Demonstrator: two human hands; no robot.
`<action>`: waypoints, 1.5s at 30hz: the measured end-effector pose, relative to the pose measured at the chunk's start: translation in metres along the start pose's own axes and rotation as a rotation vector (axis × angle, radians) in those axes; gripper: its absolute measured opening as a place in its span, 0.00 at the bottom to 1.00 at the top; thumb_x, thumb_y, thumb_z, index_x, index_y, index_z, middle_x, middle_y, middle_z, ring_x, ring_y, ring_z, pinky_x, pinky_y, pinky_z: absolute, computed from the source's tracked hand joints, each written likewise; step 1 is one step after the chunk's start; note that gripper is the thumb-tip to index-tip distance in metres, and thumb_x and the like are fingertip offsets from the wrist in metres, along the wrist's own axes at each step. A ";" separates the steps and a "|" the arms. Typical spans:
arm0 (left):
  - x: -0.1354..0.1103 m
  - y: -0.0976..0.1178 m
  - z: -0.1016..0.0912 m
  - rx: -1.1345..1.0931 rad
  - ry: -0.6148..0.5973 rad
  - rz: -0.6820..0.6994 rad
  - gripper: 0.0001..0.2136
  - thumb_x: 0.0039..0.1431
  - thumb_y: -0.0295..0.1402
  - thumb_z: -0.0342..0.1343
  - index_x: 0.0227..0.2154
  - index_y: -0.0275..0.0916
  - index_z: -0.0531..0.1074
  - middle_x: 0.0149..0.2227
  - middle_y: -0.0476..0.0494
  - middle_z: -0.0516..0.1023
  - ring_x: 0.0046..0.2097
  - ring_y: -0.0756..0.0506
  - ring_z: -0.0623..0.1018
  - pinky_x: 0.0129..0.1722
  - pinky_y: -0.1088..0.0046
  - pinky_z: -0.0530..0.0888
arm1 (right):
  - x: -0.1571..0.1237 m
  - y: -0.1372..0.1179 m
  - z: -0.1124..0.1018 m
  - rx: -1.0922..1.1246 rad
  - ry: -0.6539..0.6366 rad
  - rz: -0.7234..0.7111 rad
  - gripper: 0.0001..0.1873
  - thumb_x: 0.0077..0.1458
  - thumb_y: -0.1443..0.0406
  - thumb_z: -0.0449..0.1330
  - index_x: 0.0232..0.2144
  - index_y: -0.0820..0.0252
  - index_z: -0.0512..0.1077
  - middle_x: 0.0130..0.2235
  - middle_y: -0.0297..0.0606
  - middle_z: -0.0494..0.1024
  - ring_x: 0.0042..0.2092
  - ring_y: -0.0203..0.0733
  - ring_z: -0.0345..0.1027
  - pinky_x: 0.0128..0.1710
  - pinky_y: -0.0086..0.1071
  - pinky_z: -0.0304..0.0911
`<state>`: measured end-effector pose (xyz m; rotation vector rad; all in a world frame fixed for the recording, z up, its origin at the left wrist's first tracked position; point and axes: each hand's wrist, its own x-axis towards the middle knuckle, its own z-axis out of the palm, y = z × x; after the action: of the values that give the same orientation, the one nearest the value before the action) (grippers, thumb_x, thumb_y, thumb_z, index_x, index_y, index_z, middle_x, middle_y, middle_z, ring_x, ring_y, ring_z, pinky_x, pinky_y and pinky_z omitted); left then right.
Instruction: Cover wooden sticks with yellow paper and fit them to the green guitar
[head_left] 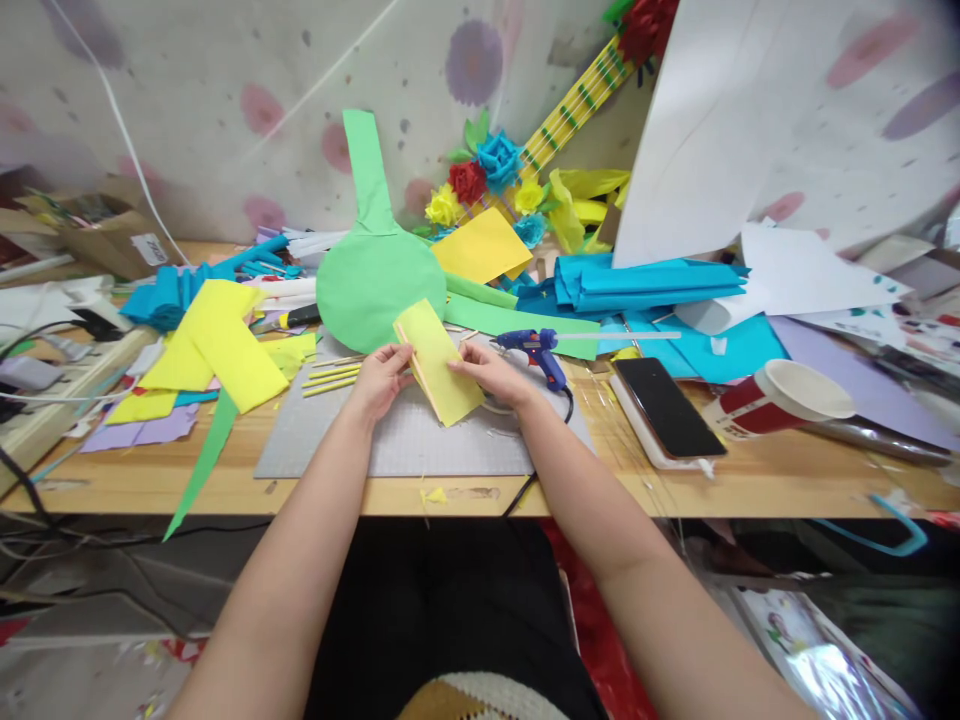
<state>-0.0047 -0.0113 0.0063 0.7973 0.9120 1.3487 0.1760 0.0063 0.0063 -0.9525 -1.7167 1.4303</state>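
A small rectangle of yellow paper [442, 375] is held tilted over the grey cutting mat [315, 455]. My left hand [384, 378] pinches its left edge, where a thin pale strip or stick runs along the paper; I cannot make out which. My right hand [491, 372] grips its right edge between thumb and fingers. Several thin yellow sticks [330, 378] lie on the mat left of my left hand. Just beyond my right hand rests a blue glue gun [536, 350] with a clear glue stick in its back. Behind the paper is a green round paper shape [379, 285] with a long neck.
At left lie yellow paper pieces [232, 350] and a pointed green strip [206, 465]. A phone [667, 405] and a paper cup [780, 398] stand at right. Rolled blue paper [652, 283] and paper flowers [499, 160] are at the back. A black cable [521, 492] crosses the front edge.
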 end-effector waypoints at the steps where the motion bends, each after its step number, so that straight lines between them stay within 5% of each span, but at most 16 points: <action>1: 0.000 0.000 0.001 0.008 0.009 0.000 0.13 0.36 0.35 0.64 0.20 0.34 0.65 0.23 0.51 0.71 0.26 0.53 0.72 0.26 0.78 0.72 | 0.000 -0.001 0.000 0.005 0.002 0.003 0.19 0.41 0.53 0.58 0.24 0.58 0.54 0.25 0.26 0.60 0.26 0.30 0.54 0.25 0.24 0.49; 21: 0.002 0.003 0.001 0.048 0.095 0.043 0.12 0.38 0.34 0.63 0.23 0.35 0.66 0.22 0.52 0.70 0.24 0.54 0.71 0.20 0.80 0.71 | 0.000 0.000 -0.002 0.011 0.046 -0.008 0.17 0.44 0.54 0.57 0.25 0.58 0.55 0.25 0.27 0.61 0.26 0.30 0.55 0.24 0.24 0.50; 45: 0.006 -0.002 -0.002 0.097 0.205 0.108 0.18 0.40 0.29 0.61 0.34 0.38 0.59 0.25 0.50 0.74 0.23 0.49 0.75 0.24 0.70 0.73 | 0.001 -0.001 -0.002 0.039 0.088 0.025 0.15 0.45 0.54 0.57 0.28 0.57 0.58 0.26 0.28 0.68 0.27 0.32 0.62 0.26 0.26 0.57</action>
<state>-0.0055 -0.0055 0.0030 0.8021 1.1147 1.5100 0.1772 0.0076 0.0081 -1.0041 -1.6120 1.4118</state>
